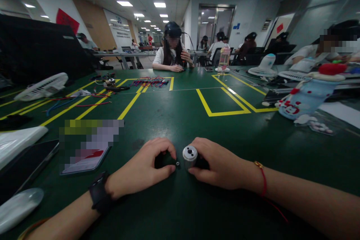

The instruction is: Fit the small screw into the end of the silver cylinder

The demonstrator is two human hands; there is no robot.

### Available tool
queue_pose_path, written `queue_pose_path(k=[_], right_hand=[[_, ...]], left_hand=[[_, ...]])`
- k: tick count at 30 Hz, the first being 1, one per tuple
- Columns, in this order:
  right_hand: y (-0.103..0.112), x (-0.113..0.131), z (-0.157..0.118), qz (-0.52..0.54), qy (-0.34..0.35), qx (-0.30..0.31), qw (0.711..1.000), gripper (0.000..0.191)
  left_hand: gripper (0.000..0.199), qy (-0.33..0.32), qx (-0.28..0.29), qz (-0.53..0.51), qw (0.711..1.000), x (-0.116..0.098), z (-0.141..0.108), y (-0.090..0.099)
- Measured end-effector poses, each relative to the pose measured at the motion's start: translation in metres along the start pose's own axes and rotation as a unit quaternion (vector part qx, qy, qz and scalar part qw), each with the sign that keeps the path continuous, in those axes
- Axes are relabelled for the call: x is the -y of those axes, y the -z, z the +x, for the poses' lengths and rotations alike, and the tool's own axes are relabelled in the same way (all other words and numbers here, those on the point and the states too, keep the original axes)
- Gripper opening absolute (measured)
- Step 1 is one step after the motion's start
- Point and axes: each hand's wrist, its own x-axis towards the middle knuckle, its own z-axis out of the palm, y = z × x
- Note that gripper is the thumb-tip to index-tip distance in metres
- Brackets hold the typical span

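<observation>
My right hand [215,163] is wrapped around the side of a silver metal cylinder [190,153], which stands upright with small dark holes in its top face. Between the curled index finger and thumb of my left hand [153,161] is a tiny dark part [177,163] with a pale ring on its end, like a small screw. It is too small to name surely. The two hands face each other, the tiny part just left of the cylinder and apart from it.
A phone [92,153] lies left of my left hand, with a white mouse-like object [19,208] nearer. Wires [152,81] lie farther off. At right stand a blue bottle [306,97] and white fans [263,67]. A person [171,52] sits opposite at the green table [168,120].
</observation>
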Motion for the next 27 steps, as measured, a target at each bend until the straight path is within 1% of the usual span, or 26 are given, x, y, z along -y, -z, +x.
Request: queue_pose_path(k=[4, 8, 12, 14, 16, 19, 21, 23, 27], right_hand=[[0.000, 0.000, 0.000, -0.003, -0.002, 0.001, 1.000, 0.026], [0.000, 0.001, 0.001, -0.002, -0.003, 0.000, 1.000, 0.026], [0.000, 0.001, 0.001, -0.004, -0.001, -0.001, 1.000, 0.026], [0.000, 0.001, 0.001, -0.008, 0.000, 0.000, 1.000, 0.026], [0.000, 0.001, 0.002, -0.013, 0.001, 0.001, 1.000, 0.025], [-0.001, 0.000, 0.002, -0.023, 0.006, 0.001, 1.000, 0.022], [-0.001, 0.000, 0.003, -0.027, 0.010, -0.002, 1.000, 0.021], [-0.002, 0.000, 0.003, -0.033, 0.011, -0.003, 0.999, 0.020], [-0.003, -0.001, 0.003, -0.044, 0.013, -0.005, 0.999, 0.021]], left_hand=[[0.013, -0.008, 0.001, -0.001, 1.000, -0.002, 0.002, -0.001], [0.007, -0.012, 0.004, -0.005, 1.000, -0.002, 0.004, -0.001], [0.004, -0.009, 0.001, -0.033, 0.999, -0.005, 0.005, 0.003], [0.005, -0.009, -0.020, -0.054, 0.998, -0.009, 0.006, 0.006], [0.006, -0.015, -0.057, -0.067, 0.996, -0.014, 0.007, 0.009], [0.006, -0.037, -0.111, -0.068, 0.991, -0.022, 0.009, 0.011], [0.006, -0.053, -0.132, -0.064, 0.988, -0.026, 0.011, 0.010], [0.008, -0.065, -0.135, -0.064, 0.987, -0.028, 0.012, 0.008], [0.010, -0.067, -0.116, -0.060, 0.989, -0.029, 0.013, 0.006]])
